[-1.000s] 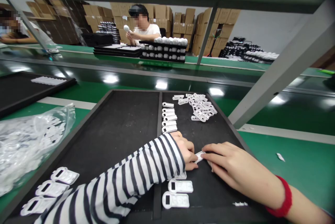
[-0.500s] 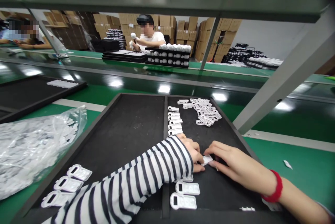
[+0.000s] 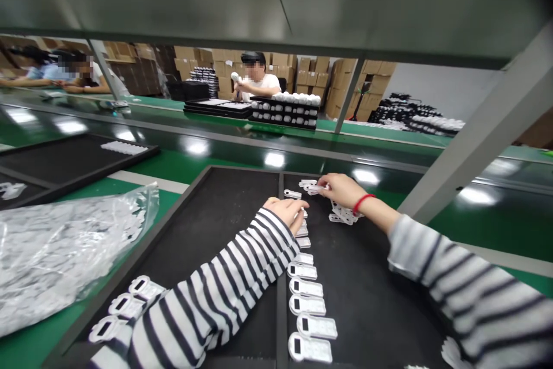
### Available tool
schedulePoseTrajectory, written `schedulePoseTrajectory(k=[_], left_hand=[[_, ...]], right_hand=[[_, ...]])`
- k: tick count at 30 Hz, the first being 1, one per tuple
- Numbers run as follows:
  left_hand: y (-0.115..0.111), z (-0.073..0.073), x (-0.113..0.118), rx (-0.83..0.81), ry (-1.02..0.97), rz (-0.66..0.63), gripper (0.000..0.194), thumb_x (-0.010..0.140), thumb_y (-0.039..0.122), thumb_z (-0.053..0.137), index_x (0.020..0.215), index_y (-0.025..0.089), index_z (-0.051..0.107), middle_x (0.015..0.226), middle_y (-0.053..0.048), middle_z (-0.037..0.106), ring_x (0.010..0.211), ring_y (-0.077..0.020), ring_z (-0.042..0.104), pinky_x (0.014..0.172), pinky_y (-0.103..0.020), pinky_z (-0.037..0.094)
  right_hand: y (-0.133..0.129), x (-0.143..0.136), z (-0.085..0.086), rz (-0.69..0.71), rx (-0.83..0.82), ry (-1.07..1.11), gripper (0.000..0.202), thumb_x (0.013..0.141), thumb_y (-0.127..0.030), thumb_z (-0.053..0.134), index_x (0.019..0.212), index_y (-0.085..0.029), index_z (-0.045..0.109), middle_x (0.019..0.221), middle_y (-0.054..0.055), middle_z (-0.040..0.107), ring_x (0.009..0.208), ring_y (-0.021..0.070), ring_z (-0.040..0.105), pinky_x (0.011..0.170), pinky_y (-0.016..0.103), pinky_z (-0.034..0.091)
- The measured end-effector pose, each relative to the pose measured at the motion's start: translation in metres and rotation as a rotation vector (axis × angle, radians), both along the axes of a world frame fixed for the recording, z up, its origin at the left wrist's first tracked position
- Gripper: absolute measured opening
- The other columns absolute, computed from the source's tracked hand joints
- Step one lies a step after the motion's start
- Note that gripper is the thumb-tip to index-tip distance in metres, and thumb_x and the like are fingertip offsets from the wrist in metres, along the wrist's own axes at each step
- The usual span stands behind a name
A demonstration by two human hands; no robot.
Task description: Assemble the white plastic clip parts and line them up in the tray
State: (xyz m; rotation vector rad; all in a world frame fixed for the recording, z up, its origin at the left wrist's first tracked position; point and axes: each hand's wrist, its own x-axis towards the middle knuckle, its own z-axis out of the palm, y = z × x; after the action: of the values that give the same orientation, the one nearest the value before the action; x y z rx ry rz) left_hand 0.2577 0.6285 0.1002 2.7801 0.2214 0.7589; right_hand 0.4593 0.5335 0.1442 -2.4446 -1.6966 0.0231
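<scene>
Head view: both bare hands were at work over a black tray [image 3: 371, 282], split by a divider [image 3: 281, 323] into a left and a right compartment. Right hand [image 3: 343, 189] was at the far end of the right compartment, thumb and fingertips pinching a white plastic piece [image 3: 318, 189] close by the loose pile [image 3: 343, 215]; the hand and wrist covered part of that pile. A red band [image 3: 362, 203] circled the right wrist. Left hand [image 3: 285, 212] lay palm down above the divider and the far stretch of a column of white parts [image 3: 307, 304], thumb and fingers loosely parted, grip slack; could not tell whether a fingertip touched a part beneath. The column ran along the right side of the divider, parts flat, rounded ends and dark windows toward the divider, nearest ones plainest to see. Three similar parts [image 3: 127, 304] lay in the near left corner of the left compartment, partly behind the striped left sleeve [image 3: 216, 300]. Outside the tray, on the left, a clear bag [image 3: 64, 268] full of white pieces rested on the green bench; beyond it, a second black tray [image 3: 56, 164] held a row of white pieces [image 3: 124, 147]. Across the line a person in white [image 3: 268, 82] sat beside stacked trays [image 3: 283, 114] of white items, cartons [image 3: 190, 64] piled behind.
</scene>
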Motion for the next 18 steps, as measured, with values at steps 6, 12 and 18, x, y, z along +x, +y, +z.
schedulePoseTrajectory(k=[6,12,18], left_hand=[[0.015,-0.009,-0.003,0.061,0.095,0.049,0.023,0.088,0.018,0.046,0.103,0.022,0.064,0.091,-0.001,0.07,0.086,-0.018,0.065,0.082,-0.035,0.041],[0.009,-0.007,0.0,0.05,0.135,0.048,0.022,0.087,0.019,0.048,0.102,0.023,0.064,0.091,0.0,0.07,0.086,-0.0188,0.065,0.086,-0.038,0.041],[0.009,-0.005,0.0,0.022,0.123,0.063,0.022,0.089,0.018,0.046,0.101,0.023,0.064,0.097,0.0,0.07,0.091,-0.0186,0.066,0.087,-0.038,0.041]], right_hand=[[0.079,0.002,-0.016,0.094,-0.146,0.07,0.023,0.093,-0.036,0.058,0.106,-0.017,0.064,0.109,0.006,0.065,0.096,0.0194,0.063,0.086,0.041,0.053],[0.073,0.028,-0.006,0.171,-0.225,0.071,0.027,0.094,-0.034,0.057,0.115,-0.018,0.061,0.121,0.008,0.061,0.107,0.023,0.06,0.093,0.046,0.049],[0.046,0.036,-0.015,0.092,-0.266,-0.008,0.026,0.09,-0.033,0.063,0.11,-0.017,0.062,0.123,0.009,0.059,0.112,0.025,0.056,0.095,0.049,0.047]])
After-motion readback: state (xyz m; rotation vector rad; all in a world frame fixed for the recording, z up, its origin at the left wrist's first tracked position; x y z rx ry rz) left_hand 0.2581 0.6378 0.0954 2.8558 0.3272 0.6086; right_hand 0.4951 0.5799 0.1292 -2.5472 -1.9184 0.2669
